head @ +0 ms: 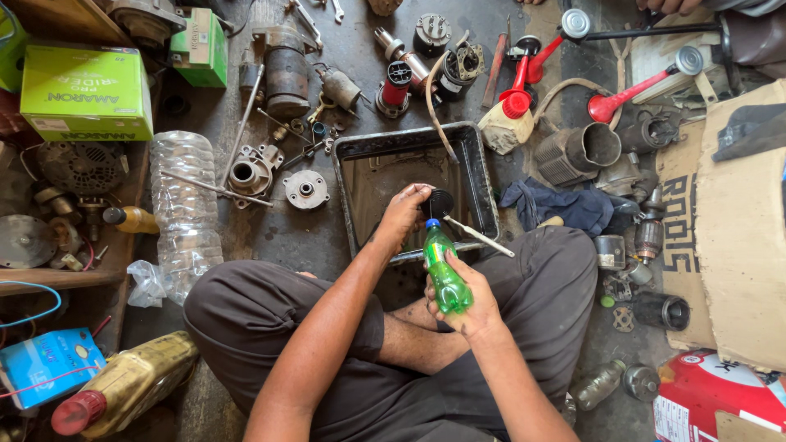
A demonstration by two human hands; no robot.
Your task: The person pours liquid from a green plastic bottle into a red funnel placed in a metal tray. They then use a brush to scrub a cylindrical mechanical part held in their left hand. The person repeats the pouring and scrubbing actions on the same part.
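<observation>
— What takes up most of the floor (327,245)?
— A person sitting cross-legged in dark trousers, with a black rectangular tray (483,176) right in front of the knees. Left of the tray lies a big clear plastic bottle (182,205) on its side; beyond it, a green carton (86,92).

— And the hands?
— The right hand (467,307) has its grip wrapped tight around a small green bottle (446,274), blue cap tilted toward the tray. The left hand (405,214) is over the tray's near edge, fingers pinched closed on a small black round part (440,202), just above the bottle's cap.

— Anything else nearby?
— A dark blue rag (557,205) just right of the tray, red funnels (520,82) farther back, a round metal flange (306,189) left of the tray, and a thin pale stick (483,237) lying across the tray's near corner.
</observation>
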